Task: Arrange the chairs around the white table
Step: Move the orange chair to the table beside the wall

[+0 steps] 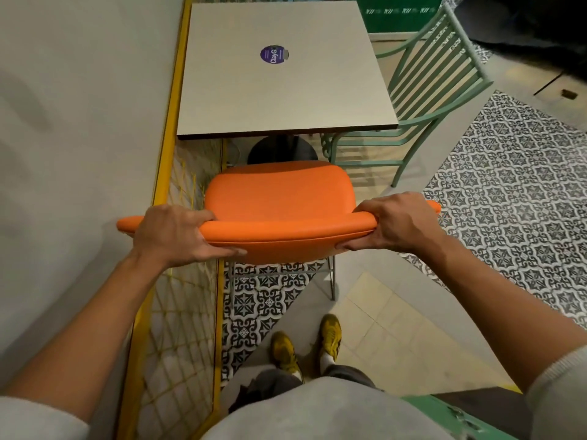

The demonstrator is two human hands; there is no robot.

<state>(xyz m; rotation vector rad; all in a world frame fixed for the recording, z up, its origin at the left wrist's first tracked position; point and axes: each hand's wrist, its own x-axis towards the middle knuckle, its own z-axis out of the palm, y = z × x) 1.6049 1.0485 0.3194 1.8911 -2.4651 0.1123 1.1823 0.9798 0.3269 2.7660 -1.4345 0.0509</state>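
An orange padded chair [279, 198] stands on the floor facing the white square table [286, 96], its seat front just short of the table's near edge. My left hand [174, 235] grips the left end of its curved backrest. On the right end, my right hand [394, 222] holds the same backrest. A pale green metal chair [438, 74] with a slatted back stands at the table's right side, its seat partly under the tabletop.
A white wall and a yellow-framed wire railing [165, 173] run close along the left of the table and chair. A round purple sticker [270, 54] lies on the tabletop. Patterned tiles cover the floor to the right. Another green surface [460, 417] shows at the bottom right.
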